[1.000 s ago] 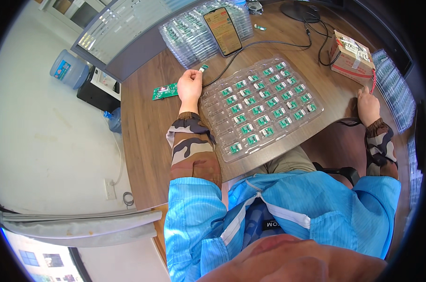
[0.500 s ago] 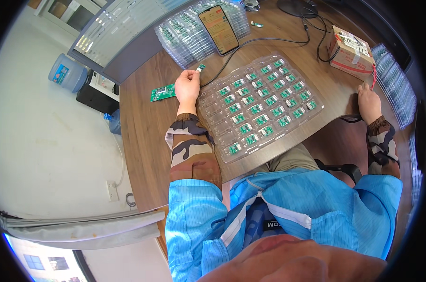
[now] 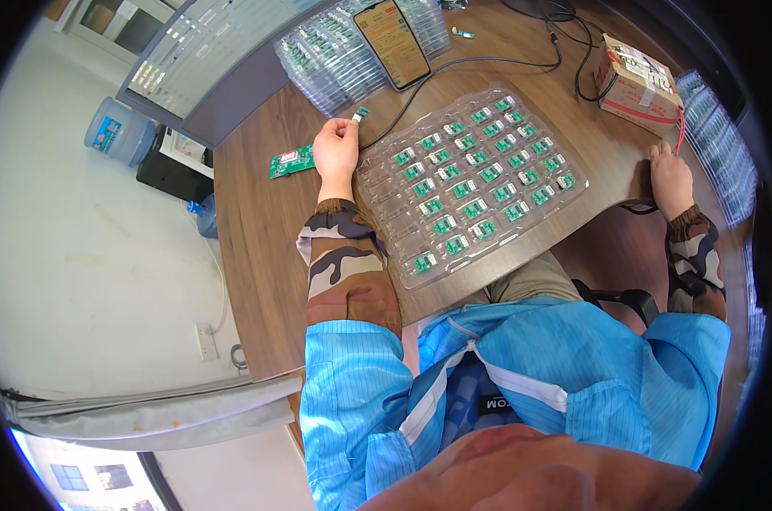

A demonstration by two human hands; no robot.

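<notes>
My left hand (image 3: 337, 155) is closed in a pinch on a small green circuit board (image 3: 360, 114), which sticks out past the fingertips. Beside that hand, partly covered by it, lies a larger green circuit board (image 3: 285, 163) with a lit red digit display. A clear plastic tray (image 3: 394, 223) of small green circuit boards sits to the right, its left pockets bare. At the table's right edge, my right hand (image 3: 671, 180) has its fingers curled close to red wires (image 3: 681, 134); what they grip, if anything, is hidden.
A phone (image 3: 393, 44) leans on stacked clear trays (image 3: 326, 64) at the back. A black cable (image 3: 488, 60) crosses the table. Near the right edge stands a cardboard box (image 3: 637, 89), with more stacked trays (image 3: 717, 145) beyond it. One loose small board (image 3: 463, 33) lies at the back.
The larger board's display has gone from unlit to glowing red digits. My left hand still pinches the small board, and both hands stay nearly in place. The whole view has shifted slightly.
</notes>
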